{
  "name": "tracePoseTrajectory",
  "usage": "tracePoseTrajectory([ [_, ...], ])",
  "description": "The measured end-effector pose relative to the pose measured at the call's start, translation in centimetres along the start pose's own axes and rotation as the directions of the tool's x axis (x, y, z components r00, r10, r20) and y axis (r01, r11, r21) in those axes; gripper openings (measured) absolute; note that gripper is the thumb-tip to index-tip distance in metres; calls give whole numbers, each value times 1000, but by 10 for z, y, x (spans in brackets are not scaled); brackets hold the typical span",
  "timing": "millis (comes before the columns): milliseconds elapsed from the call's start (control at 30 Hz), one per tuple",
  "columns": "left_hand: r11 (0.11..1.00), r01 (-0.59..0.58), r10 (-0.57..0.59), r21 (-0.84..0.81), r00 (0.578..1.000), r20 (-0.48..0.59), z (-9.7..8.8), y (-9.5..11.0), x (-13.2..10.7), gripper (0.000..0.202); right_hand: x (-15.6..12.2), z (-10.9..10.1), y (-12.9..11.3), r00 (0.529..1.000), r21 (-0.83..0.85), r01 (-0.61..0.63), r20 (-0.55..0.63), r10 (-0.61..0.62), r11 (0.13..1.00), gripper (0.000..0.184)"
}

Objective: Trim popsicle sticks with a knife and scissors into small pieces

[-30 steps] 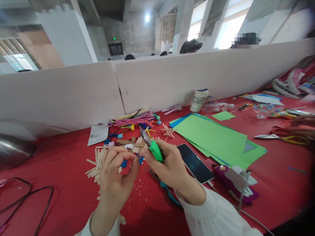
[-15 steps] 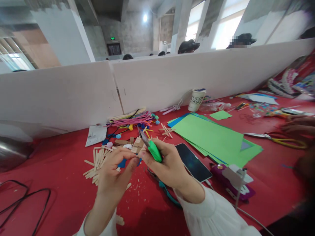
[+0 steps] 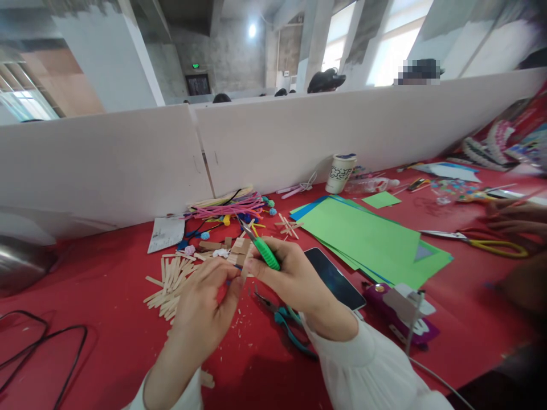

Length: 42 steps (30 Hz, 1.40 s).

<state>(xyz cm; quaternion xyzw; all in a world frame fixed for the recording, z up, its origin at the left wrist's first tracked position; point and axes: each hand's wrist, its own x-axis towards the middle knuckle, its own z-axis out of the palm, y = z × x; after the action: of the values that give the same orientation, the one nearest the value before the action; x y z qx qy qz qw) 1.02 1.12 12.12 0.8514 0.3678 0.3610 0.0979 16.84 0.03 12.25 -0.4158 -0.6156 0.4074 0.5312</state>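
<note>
My left hand (image 3: 205,302) is closed in a pinch on a small thin piece of wooden stick (image 3: 244,274), mostly hidden by the fingers. My right hand (image 3: 296,280) is wrapped round a green-handled craft knife (image 3: 267,254), its metal blade pointing up and away to the left. The right thumb is close against the piece of stick; whether it touches is hard to tell. Just beyond the fingers lie small wooden pieces (image 3: 237,250). Loose craft sticks (image 3: 171,285) are heaped left of my left hand. Teal-handled pliers (image 3: 284,319) lie below my right wrist.
Green paper sheets (image 3: 363,233), a phone (image 3: 335,279) and a purple glue gun (image 3: 401,313) lie to the right. Pipe cleaners (image 3: 231,206) and a paper cup (image 3: 341,173) stand near the white partition (image 3: 273,142). Another person's hand (image 3: 513,219) is by yellow-handled scissors (image 3: 496,245).
The knife and right hand have shifted slightly, and the stick piece between my hands now stands more upright. More of the pliers shows beneath the right hand.
</note>
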Motion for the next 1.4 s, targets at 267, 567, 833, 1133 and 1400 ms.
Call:
tracePoseTrajectory([
  [267, 987, -22, 44, 160, 991, -130, 6, -8, -2, 16, 8, -4, 11, 998, 23, -60, -35, 60, 998, 16],
  [567, 895, 368, -390, -250, 920, -41, -1, -4, -5, 23, 14, -10, 12, 988, 192, -109, -86, 127, 975, 26],
  [833, 815, 457, -470, -356, 881, 56, 0, -5, -4, 19, 12, -7, 12, 992, 37, -42, -119, 46, 998, 25],
  [1133, 935, 330, -353, -132, 809, -470, -6, -8, -7, 14, -8, -4, 0, 985, -142, -38, 162, 61, 989, 26],
  [1400, 969, 248, -217, -14, 816, -536, -3, -11, -8, 7, -11, 0, -7, 968, -288, 27, 245, 47, 957, 29],
])
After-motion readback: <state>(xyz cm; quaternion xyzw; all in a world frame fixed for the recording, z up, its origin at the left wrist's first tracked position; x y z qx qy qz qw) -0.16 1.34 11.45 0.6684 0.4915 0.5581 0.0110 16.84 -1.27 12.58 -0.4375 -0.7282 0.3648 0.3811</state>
